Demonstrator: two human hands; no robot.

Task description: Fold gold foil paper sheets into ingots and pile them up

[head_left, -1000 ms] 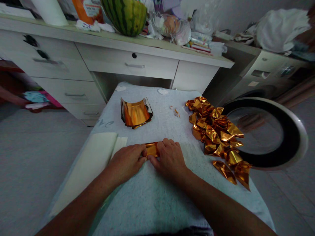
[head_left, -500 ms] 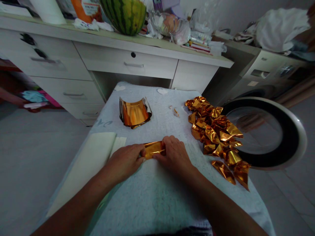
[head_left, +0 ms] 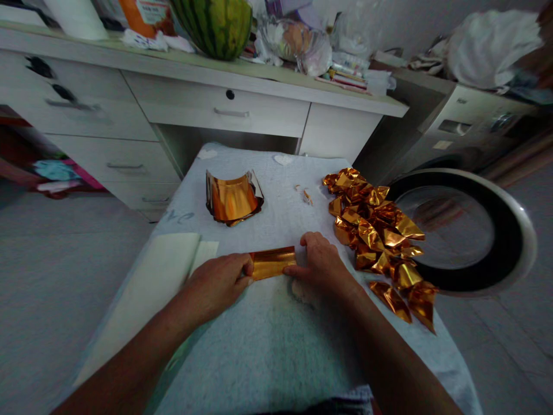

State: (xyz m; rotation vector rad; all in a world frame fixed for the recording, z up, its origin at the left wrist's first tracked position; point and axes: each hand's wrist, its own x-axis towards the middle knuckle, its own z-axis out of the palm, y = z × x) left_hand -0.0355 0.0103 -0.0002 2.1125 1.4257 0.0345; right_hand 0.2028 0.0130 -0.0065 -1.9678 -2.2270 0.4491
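Note:
A folded strip of shiny gold foil paper (head_left: 273,264) lies just above the cloth-covered table in front of me. My left hand (head_left: 224,279) pinches its left end between thumb and fingers. At the other end, the thumb of my right hand (head_left: 322,262) touches the strip's lower right corner, while the fingers are lifted apart from it. Beyond my hands sits a curved stack of gold foil sheets (head_left: 235,197). To the right lies a heap of folded gold foil pieces (head_left: 374,225), with two pieces at its near end.
Pale paper sheets (head_left: 142,294) lie along the table's left side. Small scraps (head_left: 306,196) rest near the heap. Behind stands a white drawer unit (head_left: 190,98) with a watermelon (head_left: 216,26) on top. An open washing machine door (head_left: 466,230) juts out at the right.
My right hand has let go of the foil strip's right end and shifted right, its fingers spreading. More of the strip shows. My left hand still grips the left end.

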